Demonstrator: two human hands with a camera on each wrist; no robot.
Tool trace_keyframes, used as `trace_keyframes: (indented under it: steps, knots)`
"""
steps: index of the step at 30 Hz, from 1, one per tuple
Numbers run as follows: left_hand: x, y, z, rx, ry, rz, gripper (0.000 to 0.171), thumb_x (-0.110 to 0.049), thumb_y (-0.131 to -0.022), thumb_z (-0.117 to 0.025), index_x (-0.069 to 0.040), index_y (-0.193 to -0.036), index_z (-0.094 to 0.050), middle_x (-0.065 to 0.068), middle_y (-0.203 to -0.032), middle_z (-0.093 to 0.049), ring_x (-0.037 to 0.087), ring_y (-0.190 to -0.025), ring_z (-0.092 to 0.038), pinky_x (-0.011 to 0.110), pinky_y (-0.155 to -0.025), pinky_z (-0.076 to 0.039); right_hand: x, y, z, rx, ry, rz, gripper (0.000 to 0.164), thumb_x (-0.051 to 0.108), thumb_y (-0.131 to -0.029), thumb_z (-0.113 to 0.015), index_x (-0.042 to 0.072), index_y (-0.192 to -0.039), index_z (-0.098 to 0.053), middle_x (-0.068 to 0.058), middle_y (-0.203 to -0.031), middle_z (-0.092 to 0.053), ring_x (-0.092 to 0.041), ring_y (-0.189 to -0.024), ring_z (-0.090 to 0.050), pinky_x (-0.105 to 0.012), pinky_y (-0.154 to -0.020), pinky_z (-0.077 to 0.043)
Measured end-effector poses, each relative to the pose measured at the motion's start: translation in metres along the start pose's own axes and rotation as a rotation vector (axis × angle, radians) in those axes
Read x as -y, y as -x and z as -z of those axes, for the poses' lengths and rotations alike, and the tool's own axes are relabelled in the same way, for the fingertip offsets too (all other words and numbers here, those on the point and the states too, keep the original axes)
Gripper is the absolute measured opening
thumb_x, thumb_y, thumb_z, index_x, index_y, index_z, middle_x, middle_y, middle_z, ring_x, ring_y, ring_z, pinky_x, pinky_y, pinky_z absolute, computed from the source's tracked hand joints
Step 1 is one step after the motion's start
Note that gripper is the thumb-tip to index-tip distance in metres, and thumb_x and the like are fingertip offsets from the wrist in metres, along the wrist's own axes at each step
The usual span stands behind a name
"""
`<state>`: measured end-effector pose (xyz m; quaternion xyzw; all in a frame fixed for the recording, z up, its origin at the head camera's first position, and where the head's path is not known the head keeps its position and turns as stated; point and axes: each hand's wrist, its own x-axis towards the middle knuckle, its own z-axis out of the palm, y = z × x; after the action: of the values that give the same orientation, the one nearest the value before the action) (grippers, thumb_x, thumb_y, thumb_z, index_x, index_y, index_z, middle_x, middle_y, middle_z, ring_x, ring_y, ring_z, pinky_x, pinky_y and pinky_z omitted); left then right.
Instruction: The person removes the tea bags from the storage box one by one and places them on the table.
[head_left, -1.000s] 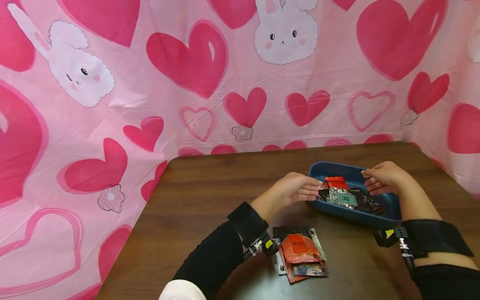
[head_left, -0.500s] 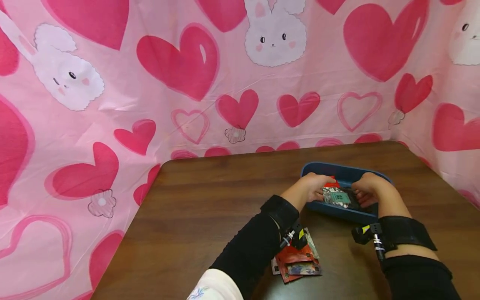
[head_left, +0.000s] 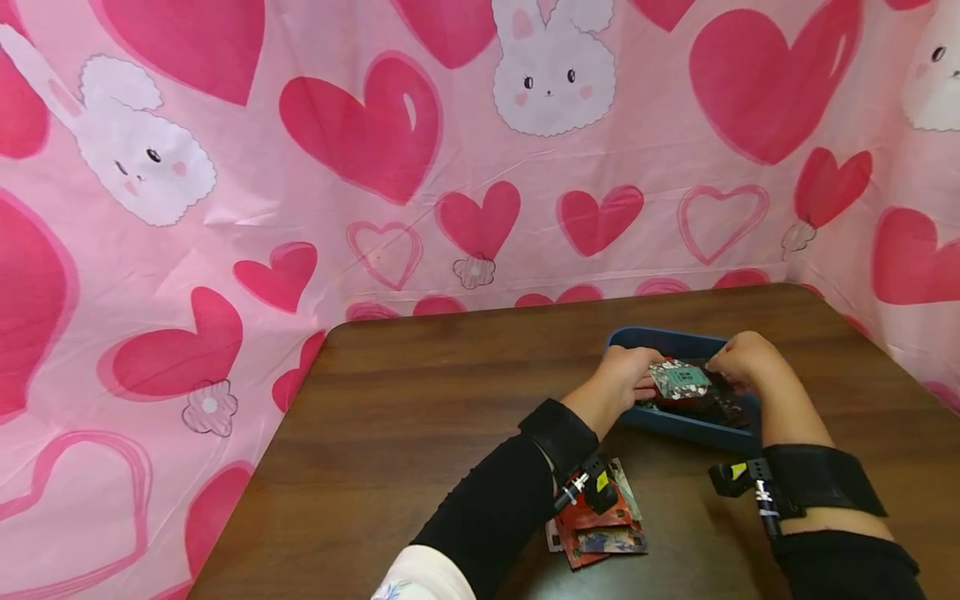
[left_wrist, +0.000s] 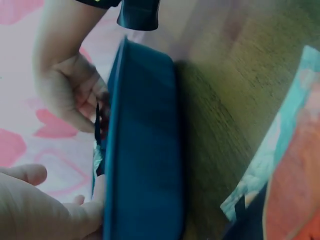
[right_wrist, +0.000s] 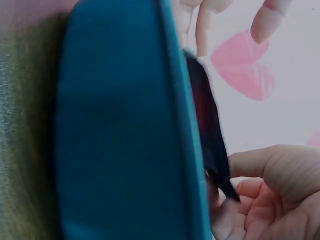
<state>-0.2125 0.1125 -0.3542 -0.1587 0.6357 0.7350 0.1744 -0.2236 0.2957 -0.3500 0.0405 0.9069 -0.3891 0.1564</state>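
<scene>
A blue rectangular tub [head_left: 686,427] at the right of the table holds several flat sachets, seen in the head view. My left hand [head_left: 626,379] reaches over its left end, fingers touching the edge of a sachet with a green label [head_left: 684,379]. In the left wrist view that hand's thumb [left_wrist: 32,173] stands away from its fingers. From the tub's right side my right hand [head_left: 750,360] pinches a dark sachet [right_wrist: 207,115] between thumb and fingers; in the right wrist view the sachet rises above the rim. The tub's wall hides the lower sachets in both wrist views.
A small pile of red, orange and patterned sachets [head_left: 600,525] lies on the brown wooden table [head_left: 420,433] in front of the tub, partly behind my left wrist camera [head_left: 596,492]. Behind the table hangs a pink cloth [head_left: 315,167] with hearts and rabbits.
Both hands have moved inward and down into the tub. The green-labelled sachet has shifted up and now sits tilted between them. The right hand has taken hold of a dark sachet.
</scene>
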Motion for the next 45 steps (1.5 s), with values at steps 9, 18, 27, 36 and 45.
trace_keyframes:
  steps: [9, 18, 27, 36, 45]
  knots:
    - [-0.003, 0.028, 0.064, 0.151, 0.028, -0.099, 0.02, -0.003, -0.09, -0.064, 0.009, -0.105, -0.062, 0.017, -0.092, -0.069, 0.025, -0.082, -0.069, 0.037, -0.082, -0.058, 0.022, 0.026, -0.015, 0.023, -0.024, 0.195, 0.023, 0.008, -0.097, -0.057, -0.014, -0.097, -0.065, -0.009, -0.08, -0.06, -0.021, -0.066, -0.056, -0.035, -0.059, -0.056]
    - [0.018, 0.069, 0.142, 0.231, -0.033, -0.084, 0.023, -0.001, -0.095, -0.056, 0.014, -0.111, -0.061, 0.017, -0.092, -0.068, 0.02, -0.077, -0.067, 0.04, -0.083, -0.058, 0.04, 0.066, -0.076, 0.137, -0.248, 0.254, 0.017, 0.013, -0.093, -0.066, -0.003, -0.088, -0.065, -0.006, -0.064, -0.059, -0.019, -0.057, -0.058, -0.032, -0.049, -0.054]
    - [0.047, 0.093, 0.181, 0.226, -0.061, -0.004, 0.012, 0.003, -0.092, -0.056, 0.009, -0.102, -0.06, 0.017, -0.09, -0.066, 0.021, -0.073, -0.068, 0.04, -0.077, -0.059, 0.029, 0.077, -0.127, 0.32, -0.245, 0.327, 0.021, 0.012, -0.091, -0.068, 0.001, -0.074, -0.061, -0.004, -0.059, -0.059, -0.012, -0.046, -0.053, -0.027, -0.041, -0.05]
    - [0.06, 0.091, 0.191, 0.235, -0.063, 0.024, 0.009, 0.006, -0.09, -0.055, 0.007, -0.098, -0.059, 0.014, -0.081, -0.064, 0.02, -0.068, -0.066, 0.041, -0.076, -0.06, 0.03, 0.078, -0.141, 0.341, -0.242, 0.285, 0.017, 0.012, -0.089, -0.071, 0.001, -0.081, -0.06, -0.004, -0.058, -0.057, -0.012, -0.044, -0.054, -0.029, -0.041, -0.051]
    - [0.065, 0.084, 0.196, 0.235, -0.091, 0.032, 0.009, 0.005, -0.089, -0.056, 0.007, -0.098, -0.06, 0.012, -0.079, -0.065, 0.02, -0.068, -0.066, 0.039, -0.074, -0.06, 0.034, 0.081, -0.139, 0.304, -0.178, 0.287, 0.017, 0.014, -0.089, -0.071, 0.002, -0.083, -0.06, -0.006, -0.059, -0.058, -0.017, -0.046, -0.055, -0.035, -0.042, -0.053]
